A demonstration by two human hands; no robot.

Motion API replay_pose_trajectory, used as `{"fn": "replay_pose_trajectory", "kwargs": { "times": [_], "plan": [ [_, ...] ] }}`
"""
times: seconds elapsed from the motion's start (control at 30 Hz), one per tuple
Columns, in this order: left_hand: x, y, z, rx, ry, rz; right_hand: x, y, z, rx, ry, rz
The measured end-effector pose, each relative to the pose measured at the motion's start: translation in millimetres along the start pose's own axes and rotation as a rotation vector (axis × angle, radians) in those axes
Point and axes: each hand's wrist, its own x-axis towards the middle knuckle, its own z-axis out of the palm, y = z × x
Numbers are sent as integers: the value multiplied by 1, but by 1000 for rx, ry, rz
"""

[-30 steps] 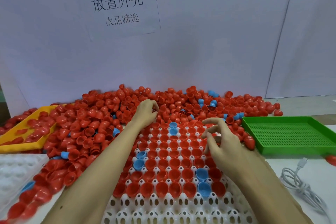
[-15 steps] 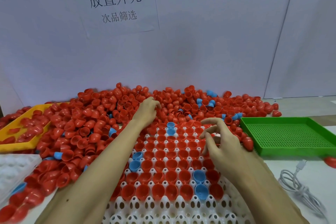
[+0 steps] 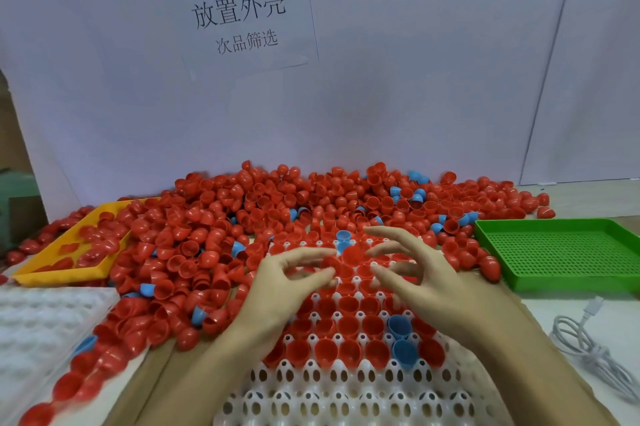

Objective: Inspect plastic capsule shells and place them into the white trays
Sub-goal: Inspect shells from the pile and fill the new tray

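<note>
A white tray (image 3: 311, 401) lies in front of me. Its far rows are filled with red capsule shells (image 3: 348, 325) and a few blue ones (image 3: 401, 351), while its near rows stand bare. A big heap of loose red and blue shells (image 3: 207, 218) covers the table behind and to the left. Over the tray's middle, my left hand (image 3: 287, 287) pinches a red shell (image 3: 349, 256) between thumb and forefinger. My right hand (image 3: 419, 273) hovers just right of that shell with its fingers spread and loosely bent, holding nothing.
A second white tray (image 3: 34, 328) sits at the near left, half buried by shells. At the far left a yellow tray (image 3: 59, 275) holds several red shells. On the right are a green perforated tray (image 3: 561, 252) and a white cable (image 3: 588, 349). A paper sign hangs on the wall.
My left hand has drawn back from the heap to the tray's middle with a red shell in its fingers. My right hand stays over the tray beside it.
</note>
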Motion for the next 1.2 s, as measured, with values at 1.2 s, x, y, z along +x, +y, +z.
{"fn": "replay_pose_trajectory", "kwargs": {
  "times": [1.2],
  "plan": [
    [-35,-10,13,98,-112,282,-6,-13,5,12,-130,-5]
  ]
}}
